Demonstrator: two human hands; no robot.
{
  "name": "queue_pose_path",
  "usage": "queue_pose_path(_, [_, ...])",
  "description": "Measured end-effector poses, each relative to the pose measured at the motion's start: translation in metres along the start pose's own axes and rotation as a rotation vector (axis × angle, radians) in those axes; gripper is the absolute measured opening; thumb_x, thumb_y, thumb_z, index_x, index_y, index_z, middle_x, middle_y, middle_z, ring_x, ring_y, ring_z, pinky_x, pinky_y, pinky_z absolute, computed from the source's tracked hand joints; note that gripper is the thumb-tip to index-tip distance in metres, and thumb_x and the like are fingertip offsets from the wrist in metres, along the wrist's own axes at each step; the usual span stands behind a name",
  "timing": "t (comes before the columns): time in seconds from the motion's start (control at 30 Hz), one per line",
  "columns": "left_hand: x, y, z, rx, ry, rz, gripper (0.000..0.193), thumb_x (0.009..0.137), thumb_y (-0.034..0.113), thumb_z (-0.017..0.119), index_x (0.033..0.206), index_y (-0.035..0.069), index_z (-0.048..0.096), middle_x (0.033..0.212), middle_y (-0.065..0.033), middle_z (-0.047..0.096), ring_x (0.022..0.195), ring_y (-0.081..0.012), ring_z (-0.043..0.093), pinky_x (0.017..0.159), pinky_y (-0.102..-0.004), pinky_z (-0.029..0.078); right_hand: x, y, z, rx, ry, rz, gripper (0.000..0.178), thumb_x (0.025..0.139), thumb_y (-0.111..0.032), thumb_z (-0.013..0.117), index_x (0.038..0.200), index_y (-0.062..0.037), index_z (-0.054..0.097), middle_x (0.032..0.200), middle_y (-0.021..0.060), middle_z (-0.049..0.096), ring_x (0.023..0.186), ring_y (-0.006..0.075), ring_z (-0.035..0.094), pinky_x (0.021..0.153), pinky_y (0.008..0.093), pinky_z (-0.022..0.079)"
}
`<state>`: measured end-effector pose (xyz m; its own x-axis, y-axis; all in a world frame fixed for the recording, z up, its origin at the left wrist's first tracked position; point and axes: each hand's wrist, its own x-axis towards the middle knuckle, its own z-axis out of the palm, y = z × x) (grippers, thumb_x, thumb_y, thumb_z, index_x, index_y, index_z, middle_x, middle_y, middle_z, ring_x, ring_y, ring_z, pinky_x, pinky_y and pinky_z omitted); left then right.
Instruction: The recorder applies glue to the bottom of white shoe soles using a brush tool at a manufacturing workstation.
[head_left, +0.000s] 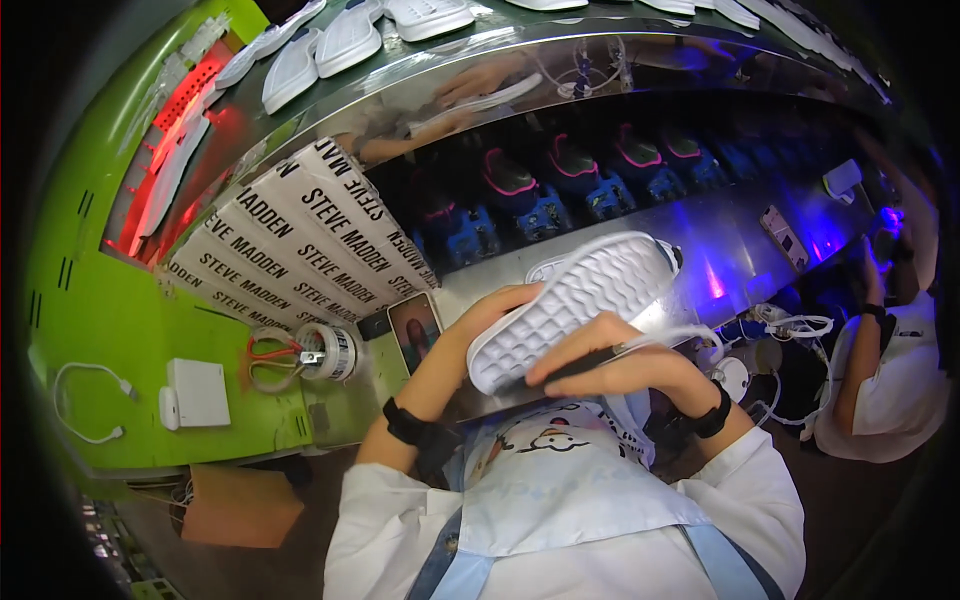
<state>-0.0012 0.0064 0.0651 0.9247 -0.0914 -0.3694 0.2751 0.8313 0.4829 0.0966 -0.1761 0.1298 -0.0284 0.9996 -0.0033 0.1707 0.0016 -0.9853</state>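
A white shoe sole is tilted up in front of me, its wavy, blocky tread facing me. My left hand grips its left edge, fingers closed and partly hidden behind it. My right hand is closed round a slim dark tool lying across the sole's near end; its exact kind is unclear. Close by the right hand runs a white cord or tube. Behind the sole, part of another white piece peeks out, mostly hidden.
A white printed box, phone and scissors stand left. A white adapter lies on the green table. White soles line the upper belt. Pink-edged dark shoe forms sit beyond; a co-worker works right.
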Motion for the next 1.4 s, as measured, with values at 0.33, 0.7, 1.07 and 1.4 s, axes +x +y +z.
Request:
queue_pose_path(0.33, [0.038, 0.003, -0.026, 0.606, -0.242, -0.638, 0.027, 0.093, 0.025, 0.052, 0.099, 0.004, 0.068, 0.095, -0.0022, 0.068, 0.081, -0.0077, 0.062, 0.073, -0.0233, 0.050, -0.019, 0.005, -0.022, -0.581, -0.056, -0.401, 0.020, 0.072, -0.007, 0.070, 0.091, -0.0104, 0.073, 0.095, 0.0084, 0.069, 0.080, 0.0250, 0.062, 0.072, 0.0350, 0.050])
queue_pose_path(0.7, [0.016, -0.052, -0.017, -0.410, -0.370, 0.441, 0.074, 0.089, 0.059, 0.034, 0.142, 0.008, 0.031, 0.142, -0.0199, 0.035, 0.111, -0.0389, 0.051, 0.098, -0.0497, 0.040, 0.013, 0.007, -0.014, 0.249, 0.558, 0.077, 0.022, 0.077, -0.005, 0.071, 0.098, -0.0020, 0.070, 0.099, 0.0083, 0.068, 0.084, 0.0134, 0.064, 0.080, 0.0288, 0.050])
queue_pose_path(1.07, [0.021, -0.041, 0.000, -0.544, -0.401, 0.612, 0.075, 0.085, 0.049, 0.051, 0.146, 0.015, 0.024, 0.142, -0.0192, 0.033, 0.107, -0.0354, 0.047, 0.097, -0.0466, 0.041, 0.029, 0.025, 0.027, -0.439, 0.529, -0.357, 0.017, 0.078, -0.005, 0.067, 0.095, -0.0054, 0.069, 0.086, 0.0120, 0.068, 0.073, 0.0226, 0.064, 0.069, 0.0312, 0.048])
queue_pose_path(1.4, [0.012, -0.005, 0.001, -0.420, -0.401, 0.479, 0.090, 0.074, 0.053, 0.053, 0.142, 0.001, 0.025, 0.122, -0.0299, 0.045, 0.103, -0.0434, 0.051, 0.088, -0.0530, 0.046, 0.011, 0.001, 0.018, 0.496, 0.168, 0.357, 0.018, 0.091, -0.012, 0.056, 0.096, 0.0011, 0.068, 0.088, 0.0076, 0.069, 0.074, 0.0117, 0.066, 0.069, 0.0227, 0.052])
